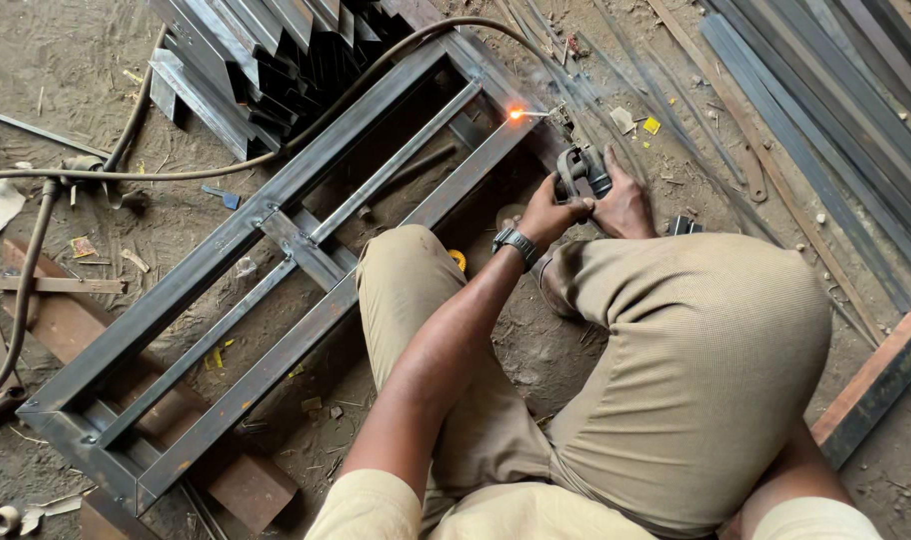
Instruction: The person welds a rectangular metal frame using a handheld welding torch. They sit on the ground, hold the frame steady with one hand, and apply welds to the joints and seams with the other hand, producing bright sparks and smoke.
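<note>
- Dusty workshop floor point(66, 60) fills the frame, strewn with paper scraps, small yellow bits and offcuts.
- A long rectangular steel frame point(226, 240) lies flat on that floor, running from the lower left corner up to the upper middle, with thinner bars inside it.
- The frame's lower left end rests on rusty brown steel pieces point(246, 485).
- A dark cable point(376, 70) curves from the left edge across the frame toward the upper middle.
- A second hose point(21, 290) drops down the left edge.
- Stacked angle irons point(266, 50) sit at the top, just left of centre.
- Long flat steel strips point(826, 130) lie in the upper right.
- A rusty beam point(876, 385) enters from the right edge.
- The person squats, knees in khaki trousers point(696, 370) filling the lower right half.
- The left hand point(554, 212), with a wristwatch point(517, 243) on its wrist, is curled tight around the electrode holder point(583, 168), right of centre in the upper half.
- The right hand point(626, 205) lies just beside it, touching the same holder from the right; whether its fingers close around the holder I cannot tell.
- A thin welding rod point(541, 113) reaches up-left from the holder.
- A bright orange spark point(517, 114) glows at the rod's tip, against the frame's far end.
</note>
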